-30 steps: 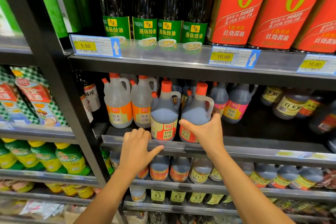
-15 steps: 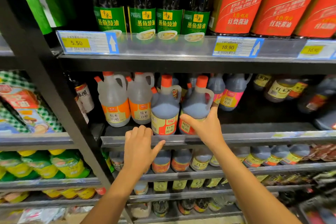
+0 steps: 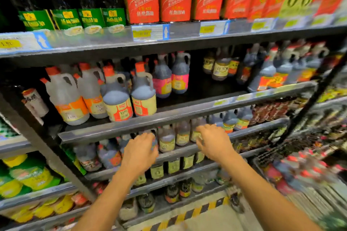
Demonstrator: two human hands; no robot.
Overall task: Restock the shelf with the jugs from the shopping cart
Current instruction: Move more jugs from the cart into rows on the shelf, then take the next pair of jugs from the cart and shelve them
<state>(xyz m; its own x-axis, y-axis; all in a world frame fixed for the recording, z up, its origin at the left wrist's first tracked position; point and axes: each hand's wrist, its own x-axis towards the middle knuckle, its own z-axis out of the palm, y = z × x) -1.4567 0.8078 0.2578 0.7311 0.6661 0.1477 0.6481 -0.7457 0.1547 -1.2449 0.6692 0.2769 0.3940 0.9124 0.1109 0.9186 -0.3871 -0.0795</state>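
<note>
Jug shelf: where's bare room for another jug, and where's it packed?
Free: the dark shelf floor between the pink-label jugs and the right-end jugs, in front of the small bottles. Packed: left end, clear jugs against yellow-label jugs.

Shows jug pair point(image 3: 120, 101) side by side at front edge of middle shelf point(image 3: 187, 111), both hands lower down.
Has more jugs point(image 3: 77, 97) just left of the pair, others point(image 3: 170, 80) behind to the right. Sets upper shelf point(image 3: 112, 43) with tall bottles point(image 3: 71, 5) above, lower shelf point(image 3: 187, 151) with small bottles point(image 3: 167, 140) beneath. Places left hand point(image 3: 139, 153) and right hand point(image 3: 214, 141) apart before the lower shelf, clear of the pair. Puts shopping cart point(image 3: 309, 199) at lower right, blurred.
</note>
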